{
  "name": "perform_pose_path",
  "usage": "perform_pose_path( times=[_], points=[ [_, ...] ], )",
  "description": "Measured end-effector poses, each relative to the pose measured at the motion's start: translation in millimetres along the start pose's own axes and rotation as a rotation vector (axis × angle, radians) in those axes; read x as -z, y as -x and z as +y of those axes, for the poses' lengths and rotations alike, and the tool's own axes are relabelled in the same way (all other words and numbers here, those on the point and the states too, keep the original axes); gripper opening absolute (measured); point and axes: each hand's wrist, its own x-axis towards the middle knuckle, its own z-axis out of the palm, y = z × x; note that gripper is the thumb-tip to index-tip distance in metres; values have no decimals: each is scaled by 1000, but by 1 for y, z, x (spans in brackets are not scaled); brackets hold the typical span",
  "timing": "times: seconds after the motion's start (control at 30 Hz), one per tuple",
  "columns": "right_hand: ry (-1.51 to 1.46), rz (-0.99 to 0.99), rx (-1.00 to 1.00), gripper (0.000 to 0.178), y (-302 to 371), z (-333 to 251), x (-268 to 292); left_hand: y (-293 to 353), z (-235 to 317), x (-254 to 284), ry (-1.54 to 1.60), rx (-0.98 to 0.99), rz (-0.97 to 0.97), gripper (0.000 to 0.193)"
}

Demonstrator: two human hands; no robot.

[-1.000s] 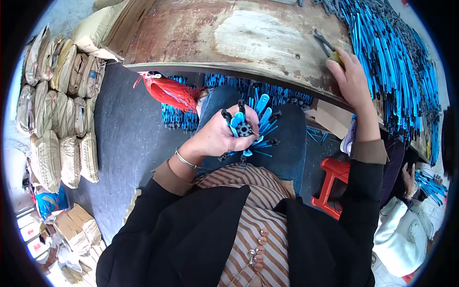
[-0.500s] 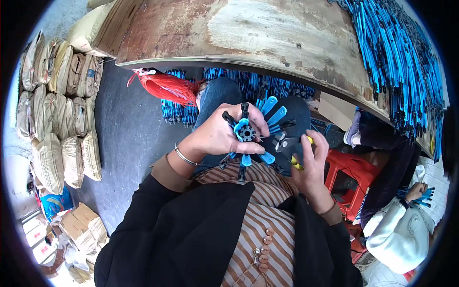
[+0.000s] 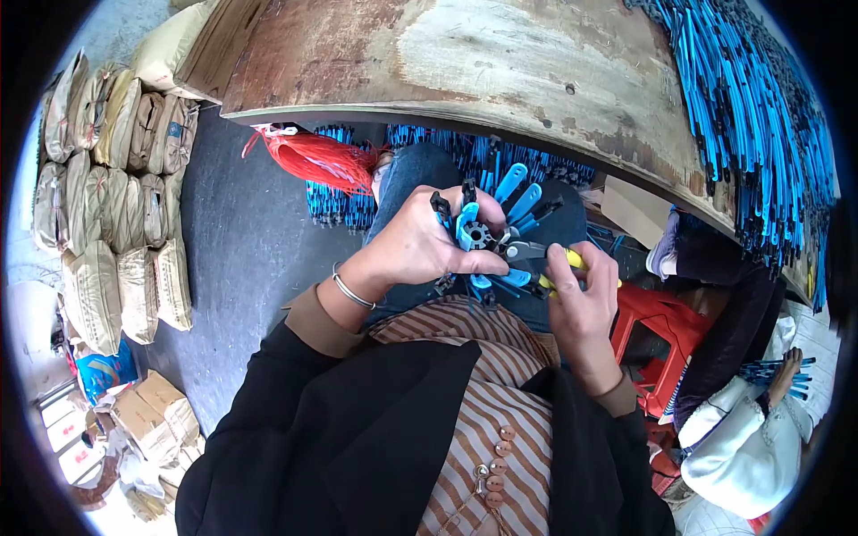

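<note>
Down at lap level, the left hand (image 3: 420,246) is closed around a fanned bundle of blue and black plastic parts (image 3: 500,228), thumb laid across the front and fingers wrapped behind, so that the parts spread outward like spokes from a small dark hub held just above the thumb. A thin metal bangle (image 3: 350,291) circles that wrist, above a tan cuff and a black sleeve. Just to the right, the right hand (image 3: 581,308) is clenched on the yellow handles of a pair of pliers (image 3: 536,259), whose grey metal nose points left and meets the bundle near the hub (whether it actually bites a part cannot be told). Both hands sit over the person's knees in blue jeans (image 3: 420,179), with a striped brown and white shirt (image 3: 500,411) showing below between the open fronts of a black jacket.

Beyond the knees, the worn wooden surface (image 3: 465,62) arches across the top, its paint flaked and stained. A great heap of long blue and black strips (image 3: 751,116) covers its right end and spills over the edge. More of the blue pieces lie stacked under the surface, next to a red tassel-like bunch of fibres (image 3: 313,161) on the dark floor. Stuffed pale sacks (image 3: 116,196) are piled in rows at far left, with cardboard boxes (image 3: 152,411) below them. A red plastic stool (image 3: 657,339) stands at right, and past it another person in a white sleeve (image 3: 742,438) holds some blue pieces.
</note>
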Motion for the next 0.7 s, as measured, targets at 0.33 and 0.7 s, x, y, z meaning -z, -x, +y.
perform_pose_path(
  times=[0.33,0.7],
  points=[
    [-1430,-1421,-671,58,-15,44,15,-1,-8,7,43,-35,-336,39],
    [-565,-631,-104,57,-6,10,35,3,-8,8,73,-42,-272,40]
  ],
)
